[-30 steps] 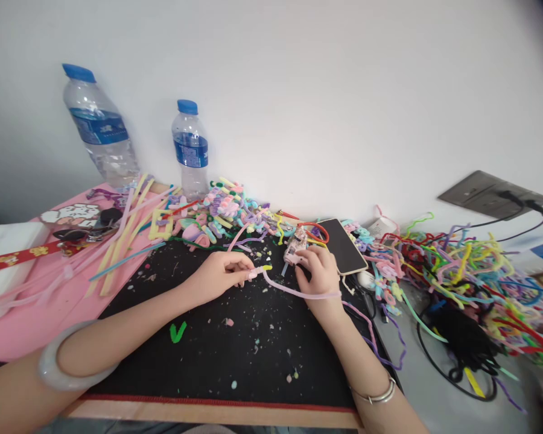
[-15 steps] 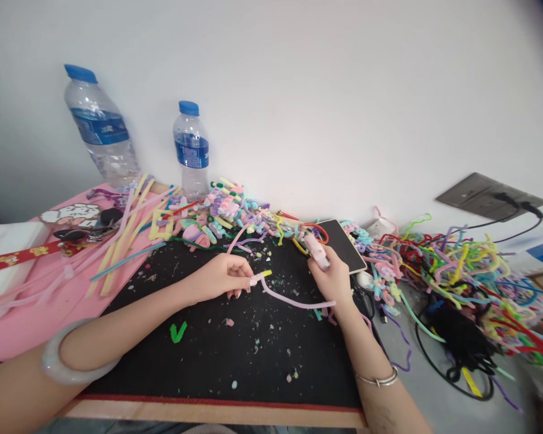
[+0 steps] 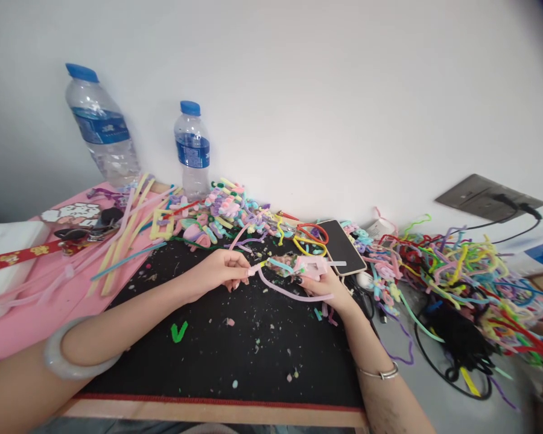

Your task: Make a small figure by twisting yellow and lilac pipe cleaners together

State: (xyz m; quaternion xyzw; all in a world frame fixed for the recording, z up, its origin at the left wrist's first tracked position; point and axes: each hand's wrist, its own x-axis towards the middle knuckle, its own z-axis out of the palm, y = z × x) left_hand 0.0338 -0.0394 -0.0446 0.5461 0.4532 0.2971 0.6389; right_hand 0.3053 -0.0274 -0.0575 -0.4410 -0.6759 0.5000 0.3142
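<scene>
Between thumb and fingers, my left hand (image 3: 228,269) pinches a pale pink fuzzy stem (image 3: 294,295) at its end, where a small yellow piece (image 3: 262,263) shows. The rest of the stem curves off to the right, below my right hand. My right hand (image 3: 321,286) is wrapped round a pink glue gun (image 3: 311,266), with a clear glue stick (image 3: 337,263) out of its back. The gun's front points left, close to the yellow piece; bits of fuzzy stem overlap it. A bent green piece (image 3: 178,331) lies on the black mat (image 3: 199,367).
Two bottles (image 3: 100,123) (image 3: 192,150) stand by the wall. Fuzzy stems (image 3: 470,271) heap up at the right, beside a black cable bundle (image 3: 464,337). Scissors (image 3: 311,240) and a dark tablet (image 3: 341,244) lie behind my right hand. Pink sheet (image 3: 9,337) at left.
My right hand has turned the glue gun from upright to lying level, its front now near the yellow piece. My left hand has shifted slightly with the stem. The scissors' handles are more visible.
</scene>
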